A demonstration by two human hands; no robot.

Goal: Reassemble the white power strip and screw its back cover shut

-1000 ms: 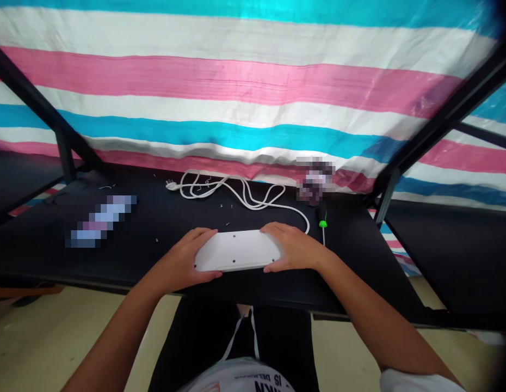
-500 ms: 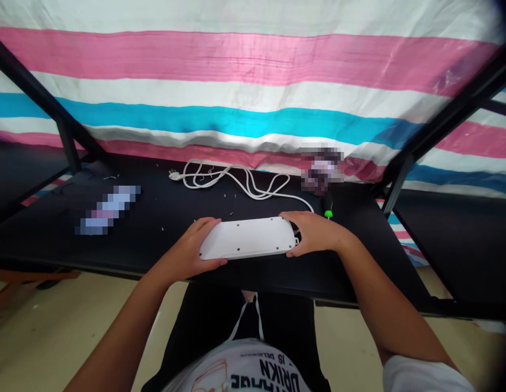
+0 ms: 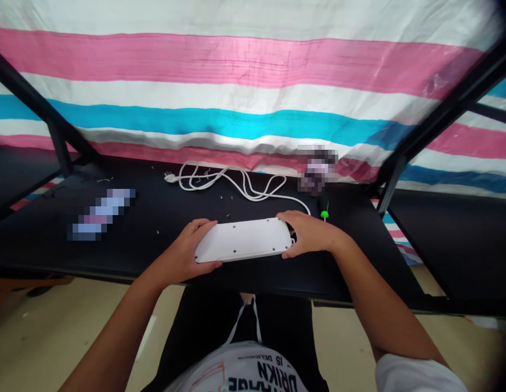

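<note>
A white power strip (image 3: 247, 239) is held between my two hands, its flat face with several dark screw holes turned up towards me. My left hand (image 3: 190, 249) is closed round its left end, thumb along the near edge. Round the right end wraps my right hand (image 3: 312, 234), covering part of that end. A white power cord (image 3: 253, 193) runs from near the right hand and lies looped behind, ending in a plug (image 3: 170, 177). Just beyond my right hand lies a screwdriver (image 3: 324, 209) with a black and green handle.
The black table (image 3: 134, 256) carries several tiny screws or scraps behind the strip. A blurred-out flat object (image 3: 104, 212) lies at left, and another blurred item (image 3: 317, 169) stands at the back right. Striped sheeting (image 3: 245, 125) hangs behind; black metal struts (image 3: 57, 139) rise at both sides.
The whole view has shifted slightly, so things sit a little further left. Both hands keep the same hold on the power strip; nothing else has visibly moved.
</note>
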